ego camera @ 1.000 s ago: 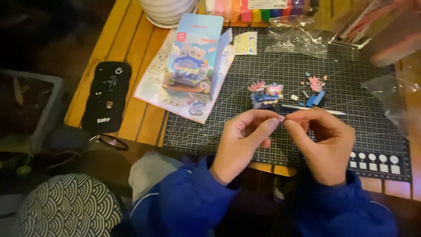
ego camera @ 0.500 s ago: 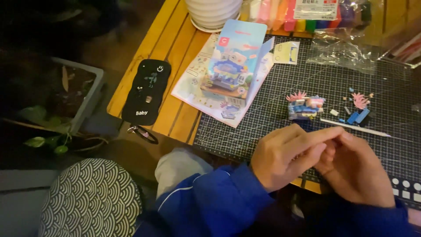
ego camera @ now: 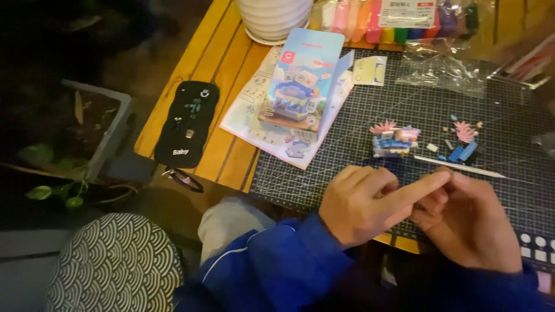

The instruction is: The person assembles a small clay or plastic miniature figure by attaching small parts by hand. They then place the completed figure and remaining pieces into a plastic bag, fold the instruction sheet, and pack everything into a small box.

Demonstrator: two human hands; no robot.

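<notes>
On the tabletop [ego camera: 228, 86] lies a cutting mat [ego camera: 358, 173] with a box [ego camera: 303, 81] and a small brick model [ego camera: 393, 141]. Left hand [ego camera: 364, 202] and right hand [ego camera: 471, 222] meet fingertip to fingertip; any piece pinched between them is hidden. The model looks light, rigid and fragile, best held by its base.

a black phone case [ego camera: 186, 124] lies on the wooden tabletop [ego camera: 222, 55] beside a blue toy box [ego camera: 304, 81] resting on an instruction sheet [ego camera: 254, 118]. a white ribbed pot [ego camera: 272, 17] and coloured clay sticks [ego camera: 370, 17] sit at the far edge, with a potted plant [ego camera: 58, 190] on the floor.
</notes>
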